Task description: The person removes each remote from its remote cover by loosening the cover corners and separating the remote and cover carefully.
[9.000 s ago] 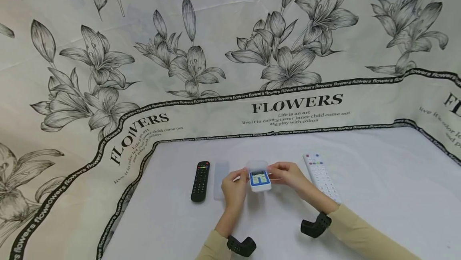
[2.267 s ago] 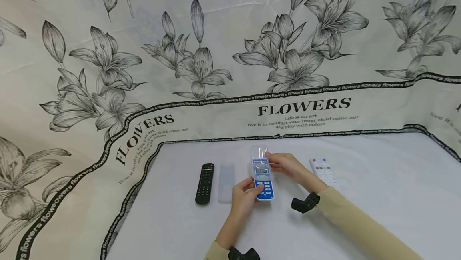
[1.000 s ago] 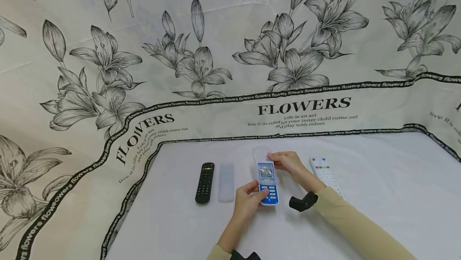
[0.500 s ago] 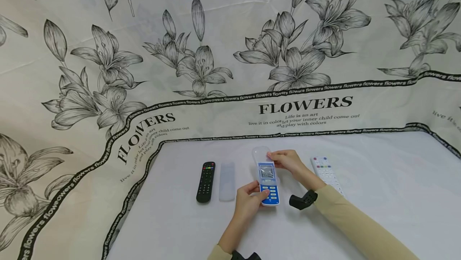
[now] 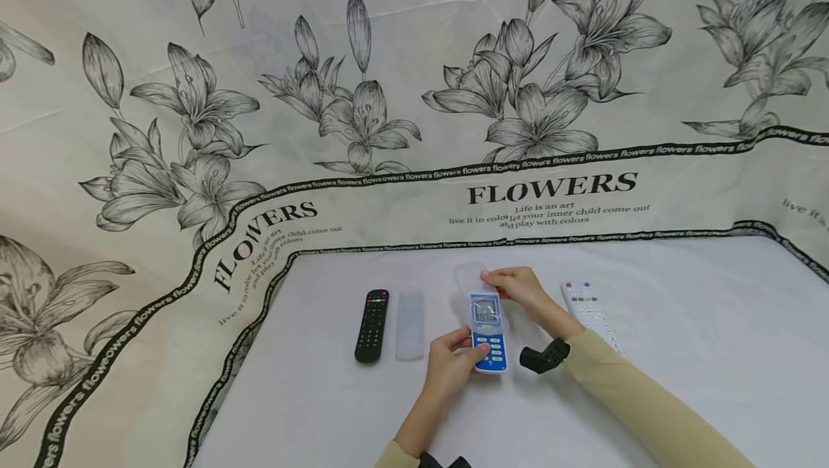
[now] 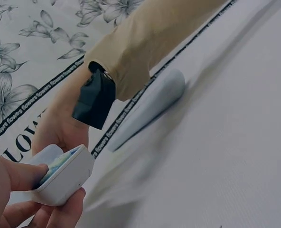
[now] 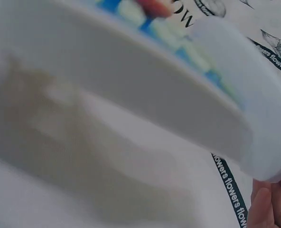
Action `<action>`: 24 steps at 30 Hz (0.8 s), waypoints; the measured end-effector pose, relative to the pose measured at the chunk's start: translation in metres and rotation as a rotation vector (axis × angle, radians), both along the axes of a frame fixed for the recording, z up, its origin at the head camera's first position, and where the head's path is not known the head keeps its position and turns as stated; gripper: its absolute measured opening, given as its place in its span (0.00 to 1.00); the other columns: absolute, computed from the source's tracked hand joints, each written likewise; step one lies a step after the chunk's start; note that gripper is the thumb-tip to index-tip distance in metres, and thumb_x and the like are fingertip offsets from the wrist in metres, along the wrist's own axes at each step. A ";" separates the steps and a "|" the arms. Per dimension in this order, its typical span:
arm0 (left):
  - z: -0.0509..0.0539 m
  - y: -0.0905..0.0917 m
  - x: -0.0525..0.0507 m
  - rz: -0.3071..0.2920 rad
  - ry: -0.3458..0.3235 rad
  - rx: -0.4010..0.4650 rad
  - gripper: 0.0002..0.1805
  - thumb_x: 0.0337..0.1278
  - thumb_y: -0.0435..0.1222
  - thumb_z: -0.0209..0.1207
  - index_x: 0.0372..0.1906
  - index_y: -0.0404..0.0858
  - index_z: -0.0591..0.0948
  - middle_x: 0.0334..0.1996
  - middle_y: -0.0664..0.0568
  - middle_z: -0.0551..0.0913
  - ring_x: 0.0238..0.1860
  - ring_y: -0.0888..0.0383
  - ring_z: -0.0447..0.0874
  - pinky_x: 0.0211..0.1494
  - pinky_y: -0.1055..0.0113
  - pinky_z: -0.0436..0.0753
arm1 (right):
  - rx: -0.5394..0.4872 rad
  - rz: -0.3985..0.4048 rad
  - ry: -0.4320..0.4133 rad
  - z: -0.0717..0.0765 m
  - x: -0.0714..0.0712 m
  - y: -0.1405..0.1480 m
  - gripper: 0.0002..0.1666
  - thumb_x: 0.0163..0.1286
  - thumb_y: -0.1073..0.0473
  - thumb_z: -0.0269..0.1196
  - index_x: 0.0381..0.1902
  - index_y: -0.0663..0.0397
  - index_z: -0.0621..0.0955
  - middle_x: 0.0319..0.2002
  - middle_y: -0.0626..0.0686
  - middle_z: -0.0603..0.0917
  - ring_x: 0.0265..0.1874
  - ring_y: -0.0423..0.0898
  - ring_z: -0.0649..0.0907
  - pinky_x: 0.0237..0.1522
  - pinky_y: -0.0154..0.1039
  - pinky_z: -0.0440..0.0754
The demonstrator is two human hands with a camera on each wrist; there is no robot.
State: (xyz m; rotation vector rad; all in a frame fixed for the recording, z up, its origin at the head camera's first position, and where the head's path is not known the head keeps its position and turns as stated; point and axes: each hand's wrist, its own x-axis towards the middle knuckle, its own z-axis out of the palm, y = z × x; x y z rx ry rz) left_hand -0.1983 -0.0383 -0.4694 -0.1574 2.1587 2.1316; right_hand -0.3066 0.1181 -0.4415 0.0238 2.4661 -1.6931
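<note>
- The blue-and-white remote (image 5: 494,344) is positioned between the two hands in front of me, raised above the bench (image 5: 291,381), key face up; its shadow falls on the white surface.
- Lower end of the remote: seated in the left hand (image 5: 450,363). The thumb lies on the key face; the other fingers (image 6: 69,209) support the underside, as the left wrist view shows.
- Left-hand spread: thumb and fingers are parted by the thickness of the remote and grasp it.
- Upper end of the remote: inserted in a translucent sleeve (image 5: 468,279). The sleeve covers the display; the lower keys are exposed.
- Sleeve alignment: its far portion projects past the top of the remote and leans slightly leftward.
- Right hand (image 5: 520,289): thumb and fingers are nearly together, pinching the sleeve's right edge beyond the remote's top.
- Left of the hands: a second sleeve (image 5: 409,325) lies flat on the bench, with a black remote (image 5: 372,326) just beside it, farther left.
- Right of the hands: a white remote (image 5: 591,315) lies on the bench, partly hidden by the right forearm.
- Right wrist: fitted with a black mount (image 5: 545,356).
</note>
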 end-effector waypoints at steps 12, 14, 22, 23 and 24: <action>0.006 -0.005 -0.003 -0.010 -0.001 -0.011 0.27 0.53 0.32 0.66 0.58 0.27 0.75 0.39 0.46 0.81 0.33 0.63 0.83 0.34 0.67 0.85 | -0.041 0.142 -0.051 0.007 -0.008 0.005 0.31 0.70 0.49 0.58 0.59 0.70 0.74 0.56 0.63 0.80 0.46 0.43 0.82 0.54 0.41 0.81; 0.007 -0.008 -0.004 -0.012 0.000 -0.022 0.27 0.53 0.32 0.66 0.59 0.27 0.75 0.39 0.46 0.81 0.33 0.63 0.83 0.34 0.67 0.85 | -0.068 0.192 -0.070 0.009 -0.010 0.006 0.33 0.71 0.50 0.56 0.63 0.70 0.70 0.63 0.66 0.74 0.55 0.51 0.79 0.60 0.46 0.77; 0.007 -0.014 -0.006 -0.068 -0.027 -0.090 0.25 0.52 0.33 0.67 0.57 0.30 0.78 0.37 0.49 0.83 0.33 0.64 0.82 0.34 0.69 0.84 | -0.090 0.271 -0.097 0.018 -0.019 0.002 0.36 0.69 0.46 0.57 0.67 0.64 0.67 0.69 0.64 0.66 0.71 0.62 0.61 0.71 0.59 0.58; 0.007 -0.014 -0.006 -0.081 -0.026 -0.093 0.25 0.52 0.33 0.67 0.57 0.30 0.78 0.37 0.49 0.83 0.32 0.64 0.82 0.33 0.69 0.84 | -0.088 0.285 -0.096 0.018 -0.021 0.002 0.35 0.69 0.47 0.58 0.66 0.63 0.69 0.69 0.64 0.67 0.71 0.62 0.60 0.71 0.61 0.57; 0.007 -0.015 -0.006 -0.090 -0.027 -0.097 0.25 0.52 0.33 0.67 0.57 0.30 0.78 0.37 0.49 0.83 0.32 0.64 0.82 0.33 0.69 0.84 | -0.080 0.300 -0.093 0.019 -0.023 0.002 0.34 0.68 0.47 0.58 0.65 0.63 0.70 0.68 0.63 0.68 0.71 0.62 0.61 0.70 0.62 0.57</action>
